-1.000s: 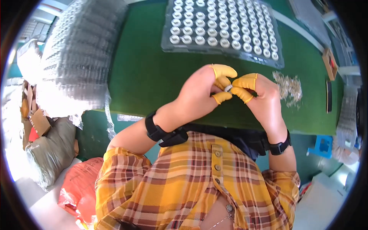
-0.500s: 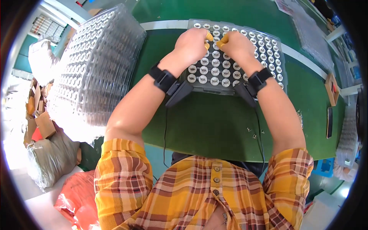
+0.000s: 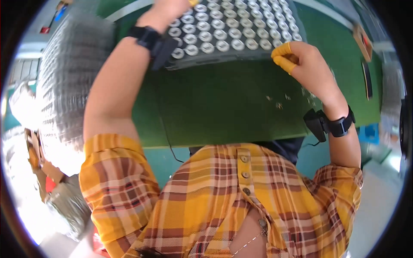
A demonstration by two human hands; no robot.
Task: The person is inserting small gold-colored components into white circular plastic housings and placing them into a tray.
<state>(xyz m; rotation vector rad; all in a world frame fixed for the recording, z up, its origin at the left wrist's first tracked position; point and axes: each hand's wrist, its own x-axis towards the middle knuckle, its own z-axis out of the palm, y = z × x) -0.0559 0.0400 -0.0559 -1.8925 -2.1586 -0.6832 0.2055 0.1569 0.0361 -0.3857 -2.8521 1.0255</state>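
A flat green table [image 3: 223, 107] holds a grey tray [image 3: 241, 47] full of small round shiny rings. The left hand [image 3: 170, 10] lies on the tray, its grip cut off, so I cannot tell. The right hand [image 3: 303, 64], in yellow rubber fingertip covers, is curled shut at the tray's near edge, maybe pinching something tiny. Clear bumpy plastic trays [image 3: 73, 77] are stacked on the left.

- Green worktop [image 3: 223, 107], its near edge curving below.
- Grey tray [image 3: 232, 38] of round metal parts lies at the far side.
- Small loose parts [image 3: 279, 103] scattered right.
- Clear tray stack [image 3: 73, 73] left.
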